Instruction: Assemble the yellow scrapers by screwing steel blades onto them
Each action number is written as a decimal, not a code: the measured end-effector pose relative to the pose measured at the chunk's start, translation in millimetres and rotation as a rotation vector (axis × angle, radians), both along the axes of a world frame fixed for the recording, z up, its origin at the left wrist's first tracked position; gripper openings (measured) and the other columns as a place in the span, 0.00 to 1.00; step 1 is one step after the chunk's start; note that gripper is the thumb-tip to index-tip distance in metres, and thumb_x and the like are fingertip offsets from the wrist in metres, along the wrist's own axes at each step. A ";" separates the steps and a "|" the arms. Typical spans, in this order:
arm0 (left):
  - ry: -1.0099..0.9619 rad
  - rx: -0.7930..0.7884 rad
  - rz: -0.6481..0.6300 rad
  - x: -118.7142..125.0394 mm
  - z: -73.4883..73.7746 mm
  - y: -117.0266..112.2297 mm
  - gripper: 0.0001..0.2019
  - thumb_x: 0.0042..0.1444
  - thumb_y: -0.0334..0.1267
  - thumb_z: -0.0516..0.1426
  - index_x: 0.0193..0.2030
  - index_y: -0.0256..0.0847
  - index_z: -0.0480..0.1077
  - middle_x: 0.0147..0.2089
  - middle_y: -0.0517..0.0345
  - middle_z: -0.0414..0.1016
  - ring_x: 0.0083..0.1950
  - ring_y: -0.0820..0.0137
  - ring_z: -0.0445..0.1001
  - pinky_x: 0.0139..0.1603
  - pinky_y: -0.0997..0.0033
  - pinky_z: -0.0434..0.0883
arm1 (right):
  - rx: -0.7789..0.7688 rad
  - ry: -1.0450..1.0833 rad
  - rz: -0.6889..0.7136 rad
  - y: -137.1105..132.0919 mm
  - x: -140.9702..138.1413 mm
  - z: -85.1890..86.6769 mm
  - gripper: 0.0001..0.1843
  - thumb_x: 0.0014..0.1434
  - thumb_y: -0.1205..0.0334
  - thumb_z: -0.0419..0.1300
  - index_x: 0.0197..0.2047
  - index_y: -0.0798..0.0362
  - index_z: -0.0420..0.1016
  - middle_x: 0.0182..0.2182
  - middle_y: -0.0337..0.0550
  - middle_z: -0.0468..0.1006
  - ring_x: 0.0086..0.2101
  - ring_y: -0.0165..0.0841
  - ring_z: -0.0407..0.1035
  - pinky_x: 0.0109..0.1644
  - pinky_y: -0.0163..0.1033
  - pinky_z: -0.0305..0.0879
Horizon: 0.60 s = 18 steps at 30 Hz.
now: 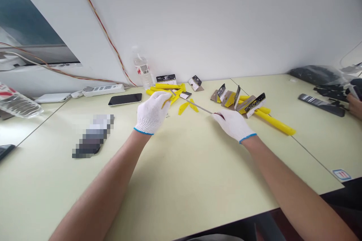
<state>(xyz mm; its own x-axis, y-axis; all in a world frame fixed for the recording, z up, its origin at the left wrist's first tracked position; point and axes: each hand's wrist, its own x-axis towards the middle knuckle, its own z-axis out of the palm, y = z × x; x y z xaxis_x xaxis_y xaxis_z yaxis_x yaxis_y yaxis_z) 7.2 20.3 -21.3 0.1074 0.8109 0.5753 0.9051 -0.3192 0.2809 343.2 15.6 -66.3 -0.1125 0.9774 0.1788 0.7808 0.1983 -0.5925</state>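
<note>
My left hand (152,111), in a white knit glove with a blue cuff, is closed on a yellow plastic piece (175,98); its fingers hide part of it. My right hand (233,123), gloved alike, grips a long thin grey metal tool (200,107) by a dark red end. The tool's far tip points left toward the yellow piece; whether they touch I cannot tell. Below the tool lie two small flat yellow blades (183,108). Yellow tubes (167,86) and black-and-white header cards (166,79) lie behind my left hand.
Right of centre are several carded yellow tubes (275,122). A phone (125,99), a water bottle (143,71) and a power strip (104,89) stand at the back left. A blurred-out object (93,135) lies left. Another person's hand (355,103) shows at the right edge.
</note>
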 end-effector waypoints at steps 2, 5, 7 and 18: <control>0.051 0.021 -0.033 2.2 -1.7 -2.1 0.13 0.74 0.39 0.56 0.56 0.52 0.81 0.64 0.59 0.82 0.61 0.63 0.81 0.51 0.65 0.74 | 0.036 0.019 -0.023 1.7 2.2 -5.6 0.23 0.75 0.44 0.60 0.33 0.51 0.78 0.40 0.56 0.81 0.59 0.48 0.76 0.56 0.47 0.82; 0.101 0.040 -0.087 6.2 -3.3 -3.1 0.13 0.75 0.38 0.54 0.54 0.50 0.82 0.63 0.58 0.82 0.59 0.62 0.81 0.53 0.63 0.74 | 0.099 0.081 -0.036 -3.6 -4.9 -5.3 0.19 0.75 0.46 0.62 0.41 0.52 0.81 0.49 0.60 0.80 0.63 0.52 0.72 0.60 0.52 0.81; 0.120 0.048 -0.131 9.2 -3.0 -2.7 0.13 0.75 0.37 0.54 0.53 0.49 0.82 0.63 0.56 0.82 0.59 0.62 0.81 0.55 0.63 0.74 | 0.129 0.109 -0.037 -8.7 -18.4 4.2 0.19 0.76 0.45 0.62 0.52 0.53 0.82 0.57 0.60 0.78 0.65 0.54 0.69 0.62 0.55 0.80; 0.051 0.071 -0.133 17.4 -5.0 -3.3 0.07 0.68 0.33 0.61 0.51 0.45 0.75 0.53 0.52 0.80 0.52 0.63 0.81 0.51 0.66 0.76 | -0.364 0.609 0.187 0.4 -121.1 70.4 0.20 0.71 0.43 0.67 0.50 0.52 0.81 0.44 0.43 0.85 0.45 0.32 0.83 0.44 0.26 0.84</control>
<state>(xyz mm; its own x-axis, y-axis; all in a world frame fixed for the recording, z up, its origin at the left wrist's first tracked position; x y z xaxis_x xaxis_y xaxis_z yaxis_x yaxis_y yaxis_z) 24.6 17.1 -26.3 0.2419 0.7451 0.6215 0.8661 -0.4546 0.2079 222.1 16.0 4.0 -0.2675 0.9610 -0.0700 0.2649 0.0035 -0.9643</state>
